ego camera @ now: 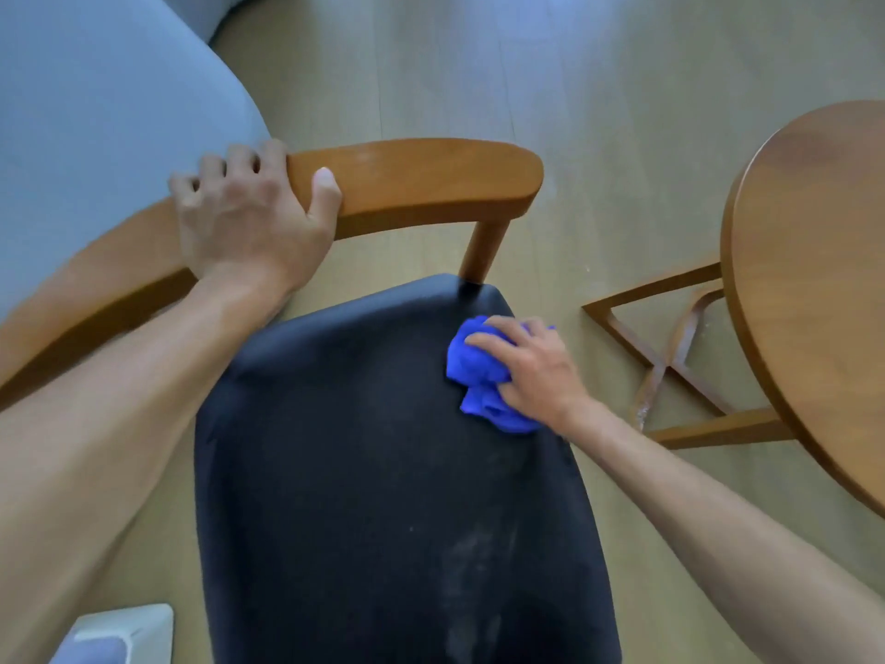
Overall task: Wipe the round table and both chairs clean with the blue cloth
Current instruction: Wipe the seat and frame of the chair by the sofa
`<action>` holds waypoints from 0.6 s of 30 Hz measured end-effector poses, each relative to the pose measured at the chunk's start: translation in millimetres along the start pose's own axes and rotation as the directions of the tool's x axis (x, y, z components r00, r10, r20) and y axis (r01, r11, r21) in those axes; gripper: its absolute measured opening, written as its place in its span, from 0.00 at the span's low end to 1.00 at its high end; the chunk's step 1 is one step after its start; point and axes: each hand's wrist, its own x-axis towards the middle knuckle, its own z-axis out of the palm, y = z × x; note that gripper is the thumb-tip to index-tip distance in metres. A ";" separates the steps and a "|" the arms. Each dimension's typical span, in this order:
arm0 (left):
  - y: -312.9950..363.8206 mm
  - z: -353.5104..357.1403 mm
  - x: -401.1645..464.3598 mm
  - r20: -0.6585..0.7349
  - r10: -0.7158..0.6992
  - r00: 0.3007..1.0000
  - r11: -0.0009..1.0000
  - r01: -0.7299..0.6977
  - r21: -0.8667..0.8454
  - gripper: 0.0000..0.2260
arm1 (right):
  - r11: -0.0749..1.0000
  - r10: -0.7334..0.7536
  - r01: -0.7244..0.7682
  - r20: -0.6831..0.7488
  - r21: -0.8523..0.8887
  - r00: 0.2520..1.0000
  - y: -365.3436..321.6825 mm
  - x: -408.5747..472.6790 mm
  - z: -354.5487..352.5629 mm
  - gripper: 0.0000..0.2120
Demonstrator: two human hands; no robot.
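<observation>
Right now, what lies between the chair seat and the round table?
Head view: only bare wooden floor separates the black seat from the round table and its base.

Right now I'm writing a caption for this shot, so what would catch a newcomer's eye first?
The bright blue cloth, bunched under the right hand, stands out against the black chair seat near its far right corner. Next comes the left hand, curled over the curved wooden backrest at upper left. A pale dusty smear shows on the seat's near part, and the round wooden table edges in at right.
</observation>
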 end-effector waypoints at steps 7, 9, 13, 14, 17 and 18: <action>-2.7 -4.5 -9.3 -0.016 0.076 0.997 0.984 -0.077 -0.161 0.25 | 0.988 0.043 -0.034 -0.058 0.153 0.997 -69.4 -128.6 52.8 0.19; -9.2 -13.6 -18.1 0.052 0.134 0.990 0.966 -0.119 -0.229 0.26 | 0.969 -0.247 0.243 0.157 0.048 0.956 -96.6 -180.3 57.9 0.18; -46.3 -29.3 -55.2 0.176 0.241 0.954 0.968 -0.223 -0.116 0.28 | 0.734 -0.629 0.677 0.328 -0.049 0.705 -60.0 -142.6 29.5 0.22; -57.8 -32.6 -64.5 0.193 0.243 0.951 0.969 -0.231 -0.082 0.29 | 0.732 -0.627 0.674 0.292 -0.097 0.722 -52.4 -115.0 22.3 0.25; -92.1 -42.1 -86.2 0.225 0.184 0.957 0.983 -0.185 -0.021 0.29 | 0.993 -0.081 0.077 -0.044 -0.085 0.996 -60.2 -29.0 20.7 0.28; -103.0 -44.2 -91.7 0.233 0.152 0.961 0.988 -0.156 -0.003 0.30 | 0.975 0.222 -0.220 -0.064 0.041 0.973 -73.9 -9.9 24.2 0.27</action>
